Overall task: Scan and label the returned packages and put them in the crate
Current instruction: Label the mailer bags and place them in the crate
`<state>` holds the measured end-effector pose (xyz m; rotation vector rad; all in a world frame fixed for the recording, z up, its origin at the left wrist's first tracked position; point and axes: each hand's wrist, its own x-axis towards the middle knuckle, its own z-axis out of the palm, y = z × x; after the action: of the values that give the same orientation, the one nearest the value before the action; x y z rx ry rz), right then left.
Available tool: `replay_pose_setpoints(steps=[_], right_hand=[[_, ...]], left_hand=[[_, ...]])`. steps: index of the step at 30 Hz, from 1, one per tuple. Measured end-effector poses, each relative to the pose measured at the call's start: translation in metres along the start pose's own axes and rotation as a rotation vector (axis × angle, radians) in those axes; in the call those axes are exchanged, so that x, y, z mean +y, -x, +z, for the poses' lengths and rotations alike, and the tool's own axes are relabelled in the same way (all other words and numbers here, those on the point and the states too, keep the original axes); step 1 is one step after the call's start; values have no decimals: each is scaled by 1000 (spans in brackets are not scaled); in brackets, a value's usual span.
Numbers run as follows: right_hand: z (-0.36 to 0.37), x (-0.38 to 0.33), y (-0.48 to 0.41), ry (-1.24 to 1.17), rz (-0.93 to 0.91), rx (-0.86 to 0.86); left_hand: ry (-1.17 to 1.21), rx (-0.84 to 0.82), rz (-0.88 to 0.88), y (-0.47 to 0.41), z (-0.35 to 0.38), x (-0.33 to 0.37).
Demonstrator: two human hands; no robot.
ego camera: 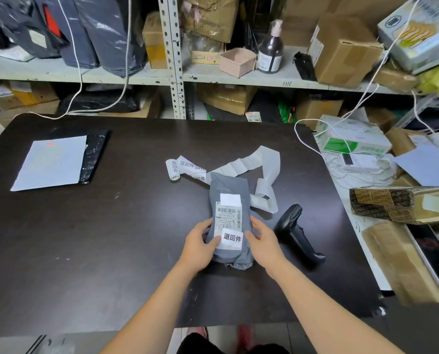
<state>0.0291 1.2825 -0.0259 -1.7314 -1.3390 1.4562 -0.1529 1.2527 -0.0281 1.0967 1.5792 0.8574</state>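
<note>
My left hand [200, 245] and my right hand [260, 245] reach forward over a dark brown, flat-topped table [111, 238]. Between them, they hold a small grey plastic mailer package [229, 195] that lies on the table in front of me, its long side pointing away. My left fingers curl round its left edge, with the thumb on a white sticker printed with bold black characters [231, 237] at the package's near end. My right fingers curl round its right edge, with the thumb beside the same sticker. Just beyond the sticker, a white shipping label with barcodes [228, 215] runs along the top of the package.

Just to the right of my right hand, a black handheld barcode scanner [296, 231] lies on the table. Beyond the package, a long strip of white peel-off labels [254, 159] loops across the table, its rolled end to the left.

Far to the left, a white rectangular sheet [52, 163] lies on a flat black plastic bag [95, 154]. Behind the table, a white metal shelf [126, 75] holds cardboard boxes and dark mailer bags.
</note>
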Motion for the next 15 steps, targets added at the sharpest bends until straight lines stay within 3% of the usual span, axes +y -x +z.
replay_pose_setpoints(steps=[7, 15], right_hand=[[13, -20, 21, 13, -95, -51], [66, -47, 70, 59, -345, -326]], left_hand=[[118, 56, 40, 34, -25, -2], [232, 410, 29, 141, -68, -7]])
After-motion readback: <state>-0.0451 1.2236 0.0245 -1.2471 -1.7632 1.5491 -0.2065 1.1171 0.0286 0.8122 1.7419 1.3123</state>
